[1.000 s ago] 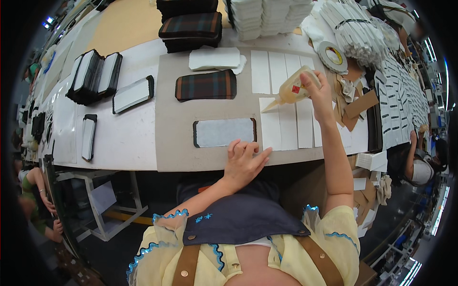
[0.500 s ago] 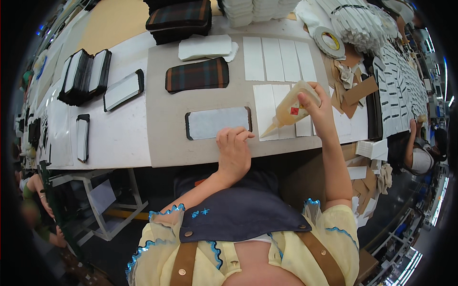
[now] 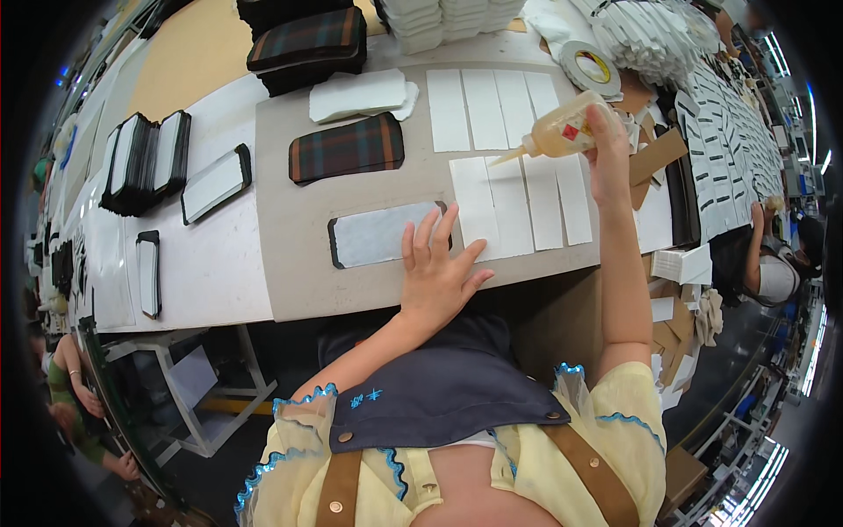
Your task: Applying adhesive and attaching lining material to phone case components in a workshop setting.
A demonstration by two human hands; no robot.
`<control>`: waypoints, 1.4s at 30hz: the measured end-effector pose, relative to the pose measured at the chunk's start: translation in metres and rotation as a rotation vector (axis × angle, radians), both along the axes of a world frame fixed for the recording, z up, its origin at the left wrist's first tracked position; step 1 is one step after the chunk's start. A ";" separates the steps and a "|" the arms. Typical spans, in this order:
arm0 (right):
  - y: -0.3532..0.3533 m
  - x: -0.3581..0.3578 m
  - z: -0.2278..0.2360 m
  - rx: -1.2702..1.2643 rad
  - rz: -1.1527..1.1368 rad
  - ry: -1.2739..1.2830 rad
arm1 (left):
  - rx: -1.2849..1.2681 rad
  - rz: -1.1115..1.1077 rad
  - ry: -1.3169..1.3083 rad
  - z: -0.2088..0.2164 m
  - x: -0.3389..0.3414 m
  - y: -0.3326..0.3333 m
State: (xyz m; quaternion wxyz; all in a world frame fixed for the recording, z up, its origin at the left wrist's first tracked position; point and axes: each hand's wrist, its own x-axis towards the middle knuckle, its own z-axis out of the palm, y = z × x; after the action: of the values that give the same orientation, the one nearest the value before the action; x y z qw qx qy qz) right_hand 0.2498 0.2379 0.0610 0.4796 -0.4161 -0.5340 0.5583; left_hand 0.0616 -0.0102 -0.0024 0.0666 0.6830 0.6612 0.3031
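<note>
The work looks partway along, judging by how things lie. Eight white strips (image 3: 472, 209) are set out flat in two rows of four on a grey board (image 3: 303, 290) on the table (image 3: 206, 285), and none is seen fixed to the pale-faced panel (image 3: 378, 237) beside them. Further pieces wait at the left: a standing row of dark-edged panels (image 3: 145, 167), with a loose dark-edged panel (image 3: 217, 186) just beside it. A plaid panel (image 3: 346, 147) lies behind the pale-faced one, and a plaid stack (image 3: 307, 48) stands farther back.

The right hand (image 3: 608, 145) is closed round a squeeze bottle (image 3: 560, 129) of amber liquid, tilted so that its thin nozzle points down-left at the upper end of the near row. From this angle I cannot tell whether the tip touches the paper or whether any liquid is on it. The left hand (image 3: 443, 272) is spread wide and grips nothing, its fingertips over the right end of the pale-faced panel.

That panel lies flat near the board's front edge, an oblong with rounded corners, its face a plain light grey and its dark border showing mostly at the ends.
</note>
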 end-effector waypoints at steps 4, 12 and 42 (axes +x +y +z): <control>0.011 -0.015 -0.007 0.018 -0.040 -0.106 | 0.004 0.004 0.076 -0.005 0.000 0.000; 0.013 -0.021 -0.009 0.037 -0.043 -0.173 | -0.006 0.005 0.080 -0.004 0.000 0.001; 0.007 0.003 -0.008 -0.007 -0.063 -0.063 | -0.021 0.019 0.082 -0.004 0.001 0.002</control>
State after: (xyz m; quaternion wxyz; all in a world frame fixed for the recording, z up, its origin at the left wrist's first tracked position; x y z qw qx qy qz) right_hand 0.2530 0.2444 0.0529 0.4786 -0.4517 -0.5335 0.5313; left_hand 0.0628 -0.0083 -0.0064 0.0440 0.6879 0.6729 0.2686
